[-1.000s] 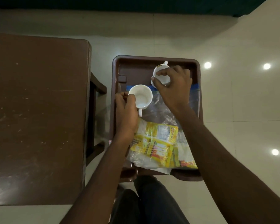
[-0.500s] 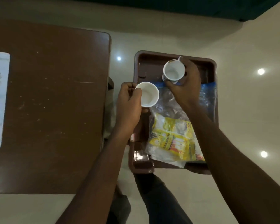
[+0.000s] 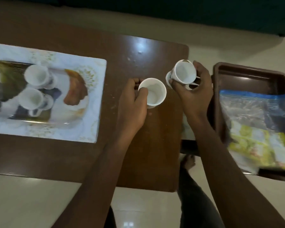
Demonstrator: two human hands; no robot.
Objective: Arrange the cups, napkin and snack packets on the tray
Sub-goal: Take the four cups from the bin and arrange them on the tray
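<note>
- Both cups have come out of the brown bin point(image 3: 250, 74) since the earlier frame, where my hands were still over it; now I hold them above the dark wooden table point(image 3: 89, 155), and the view has swung left.
- My left hand point(image 3: 132, 102) is closed round a plain white cup point(image 3: 153, 92), thumb and fingers wrapped on its left side, mouth facing up.
- My right hand point(image 3: 196, 92) is closed round a second white cup point(image 3: 182, 73) with a dark pattern on its wall; it is tilted, mouth turned toward the camera, and the handle sits between my fingers.
- These two cups are just beside each other, not clearly touching.
- On the left of the table lies the patterned tray point(image 3: 92, 102), white-bordered, with two more white cups point(image 3: 34, 86) already standing on it, one behind the other.
- To the right, off the table, the bin holds a clear zip bag point(image 3: 247, 106) with a blue strip and yellow snack packets point(image 3: 257, 145) near its front.
- Blur smears the tray's picture, so I cannot tell whether a napkin lies there.
</note>
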